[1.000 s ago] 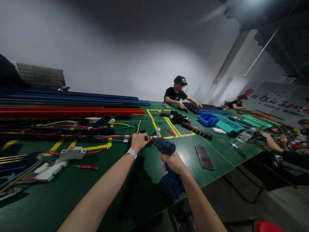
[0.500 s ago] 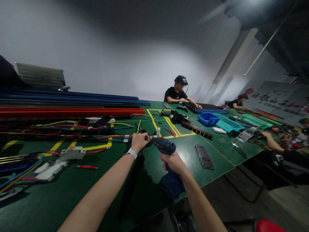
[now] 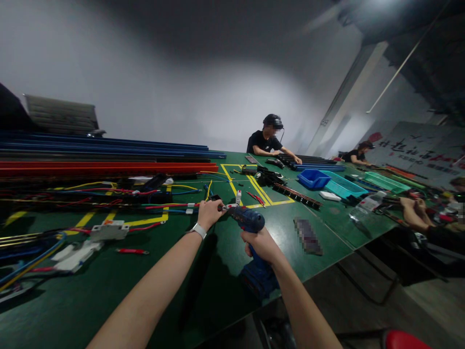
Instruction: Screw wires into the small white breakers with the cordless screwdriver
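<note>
My right hand (image 3: 262,243) is wrapped round the grip of a blue cordless drill (image 3: 250,221), whose front end points left and away from me. Its battery base hangs low near the table's front edge. My left hand (image 3: 209,214), with a white watch band (image 3: 199,230) at the wrist, pinches close to the drill's tip; what lies between its fingers is too small to make out. Red and blue wires (image 3: 174,207) run along the table up to that hand. Just beyond the drill's tip stands a small white part (image 3: 239,196), with red on the piece below it.
Wired black strips (image 3: 90,201), white breakers (image 3: 109,230) and a red wire piece (image 3: 132,251) lie left. Blue and orange rails (image 3: 109,168) are stacked behind. A phone (image 3: 308,236), bottle (image 3: 366,205) and trays (image 3: 343,183) lie right. A co-worker (image 3: 267,138) sits across; others work at right.
My hands and the drill hold nearly the same position. At the far right, a co-worker's hands have shifted and come closer together; the person across has moved one hand slightly.
</note>
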`<state>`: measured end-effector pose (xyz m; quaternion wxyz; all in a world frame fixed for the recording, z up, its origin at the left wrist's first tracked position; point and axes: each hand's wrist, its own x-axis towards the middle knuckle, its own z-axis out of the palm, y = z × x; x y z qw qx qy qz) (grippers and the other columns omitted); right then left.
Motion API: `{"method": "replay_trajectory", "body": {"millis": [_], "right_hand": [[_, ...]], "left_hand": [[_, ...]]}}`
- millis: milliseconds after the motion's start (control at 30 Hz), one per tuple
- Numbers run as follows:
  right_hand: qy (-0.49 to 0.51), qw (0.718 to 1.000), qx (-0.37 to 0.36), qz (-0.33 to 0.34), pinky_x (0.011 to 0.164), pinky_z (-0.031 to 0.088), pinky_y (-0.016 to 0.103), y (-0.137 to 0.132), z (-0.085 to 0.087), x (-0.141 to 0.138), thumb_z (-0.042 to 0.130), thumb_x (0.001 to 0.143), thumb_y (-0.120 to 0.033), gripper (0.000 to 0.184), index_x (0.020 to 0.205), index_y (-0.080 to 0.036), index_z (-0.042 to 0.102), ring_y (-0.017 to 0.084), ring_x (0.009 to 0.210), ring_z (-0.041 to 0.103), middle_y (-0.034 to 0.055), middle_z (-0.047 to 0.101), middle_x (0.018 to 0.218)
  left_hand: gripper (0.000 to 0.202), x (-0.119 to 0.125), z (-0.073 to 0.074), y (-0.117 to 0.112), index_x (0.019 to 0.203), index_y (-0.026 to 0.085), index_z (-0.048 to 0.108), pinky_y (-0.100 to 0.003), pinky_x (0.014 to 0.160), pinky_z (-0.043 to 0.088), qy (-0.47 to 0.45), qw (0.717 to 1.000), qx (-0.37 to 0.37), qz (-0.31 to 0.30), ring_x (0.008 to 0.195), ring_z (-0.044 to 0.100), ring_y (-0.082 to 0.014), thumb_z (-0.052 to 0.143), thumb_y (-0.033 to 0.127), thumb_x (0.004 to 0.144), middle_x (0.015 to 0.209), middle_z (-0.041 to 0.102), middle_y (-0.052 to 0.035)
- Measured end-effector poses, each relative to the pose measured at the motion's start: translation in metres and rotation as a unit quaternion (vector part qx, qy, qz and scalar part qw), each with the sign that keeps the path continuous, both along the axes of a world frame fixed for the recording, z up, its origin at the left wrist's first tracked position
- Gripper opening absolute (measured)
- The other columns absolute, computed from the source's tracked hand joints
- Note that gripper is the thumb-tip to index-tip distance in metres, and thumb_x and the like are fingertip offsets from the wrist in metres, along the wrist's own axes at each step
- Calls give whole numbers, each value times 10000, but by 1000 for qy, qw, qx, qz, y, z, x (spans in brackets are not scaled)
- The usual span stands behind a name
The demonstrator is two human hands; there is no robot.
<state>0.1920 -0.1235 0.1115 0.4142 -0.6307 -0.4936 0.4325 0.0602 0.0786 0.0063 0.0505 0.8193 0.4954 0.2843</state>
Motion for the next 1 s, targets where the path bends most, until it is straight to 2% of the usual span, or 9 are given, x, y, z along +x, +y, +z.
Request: {"method": "replay_trajectory", "body": {"millis": [700,1000], "right_hand": [[8,1000,-9,7,378,356,218,2,-2,4,538,684,-187,67,744,-190,507,130,352,502,-78,426,406],[1,1000,-1,12,370,345,205,3,-4,4,561,687,-220,244,927,-179,541,113,361,508,-85,451,501]], "left_hand": [[256,1,-2,2,861,278,702,-379,876,326,-18,1000,-20,-11,923,639,-252,608,500,775,855,737,-42],[241,1,-2,2,849,284,702,-374,868,322,-13,1000,-15,-7,922,642,-254,603,492,779,853,737,-41]]}}
